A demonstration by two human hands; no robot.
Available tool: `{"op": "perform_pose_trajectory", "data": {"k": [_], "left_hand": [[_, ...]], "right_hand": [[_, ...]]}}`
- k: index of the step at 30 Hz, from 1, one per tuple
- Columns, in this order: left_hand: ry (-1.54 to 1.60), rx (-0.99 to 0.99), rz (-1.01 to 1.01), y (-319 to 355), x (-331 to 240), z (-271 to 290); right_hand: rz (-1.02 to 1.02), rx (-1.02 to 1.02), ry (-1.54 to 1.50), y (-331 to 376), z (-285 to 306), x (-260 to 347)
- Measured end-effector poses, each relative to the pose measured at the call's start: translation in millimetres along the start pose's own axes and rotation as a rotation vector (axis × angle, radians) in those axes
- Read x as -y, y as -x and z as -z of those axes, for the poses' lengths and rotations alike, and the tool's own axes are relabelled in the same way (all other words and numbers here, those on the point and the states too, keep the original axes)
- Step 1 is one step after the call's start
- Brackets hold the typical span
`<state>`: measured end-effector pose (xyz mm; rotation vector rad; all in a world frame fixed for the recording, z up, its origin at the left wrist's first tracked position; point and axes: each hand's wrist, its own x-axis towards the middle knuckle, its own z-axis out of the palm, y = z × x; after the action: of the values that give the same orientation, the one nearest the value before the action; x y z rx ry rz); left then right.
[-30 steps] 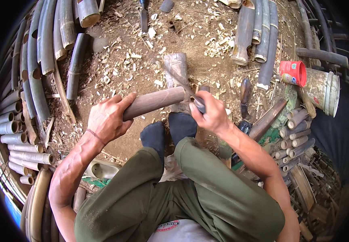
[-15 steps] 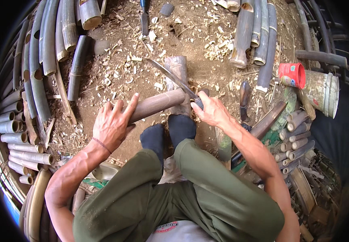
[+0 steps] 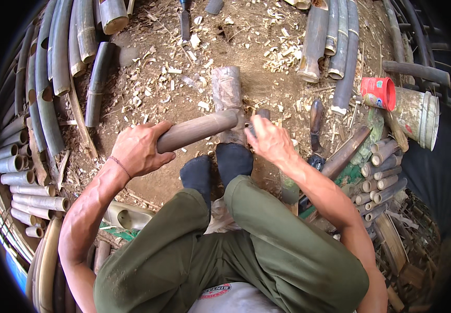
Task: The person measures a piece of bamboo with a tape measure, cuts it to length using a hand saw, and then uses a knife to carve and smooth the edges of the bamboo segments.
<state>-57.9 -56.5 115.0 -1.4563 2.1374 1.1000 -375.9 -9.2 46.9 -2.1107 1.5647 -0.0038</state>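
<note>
My left hand [image 3: 139, 148] grips the left end of a brown bamboo piece [image 3: 197, 130], thumb below and fingers over the top. The other end of the bamboo leans on a short log [image 3: 226, 86] lying on the ground beyond my feet. My right hand [image 3: 272, 141] is closed around the grey handle of a knife [image 3: 253, 127], just right of the bamboo's far end. The knife's blade cannot be made out. Both my feet, in dark socks, are close to the log, the right one [image 3: 234, 161] touching its near end.
Bamboo lengths lie at the far left [image 3: 100, 86] and far right [image 3: 314, 44]. Short cut pieces are stacked at both sides. A blue-handled chisel-like tool [image 3: 185, 23] lies ahead among shavings. A red tub [image 3: 379, 94] and a pale bucket [image 3: 418, 117] stand at right.
The knife blade, which slanted across the bamboo's far end and the log, no longer shows clearly. My left hand has closed round the bamboo's end, its forefinger no longer stretched out.
</note>
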Motion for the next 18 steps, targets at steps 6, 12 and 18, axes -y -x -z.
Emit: {"op": "perform_pose_trajectory", "data": {"k": [6,12,18], "left_hand": [[-0.023,-0.085,-0.026,7.8,1.6,-10.7],[-0.089,-0.204,-0.065,8.8,-6.7,-16.1],[-0.238,-0.334,-0.073,18.5,-9.7,-36.4]], "right_hand": [[0.195,-0.357,-0.412,5.5,32.2,39.0],[-0.157,0.166,-0.088,-2.7,7.5,-2.0],[0.206,-0.442,-0.422,1.4,35.2,36.6]]}}
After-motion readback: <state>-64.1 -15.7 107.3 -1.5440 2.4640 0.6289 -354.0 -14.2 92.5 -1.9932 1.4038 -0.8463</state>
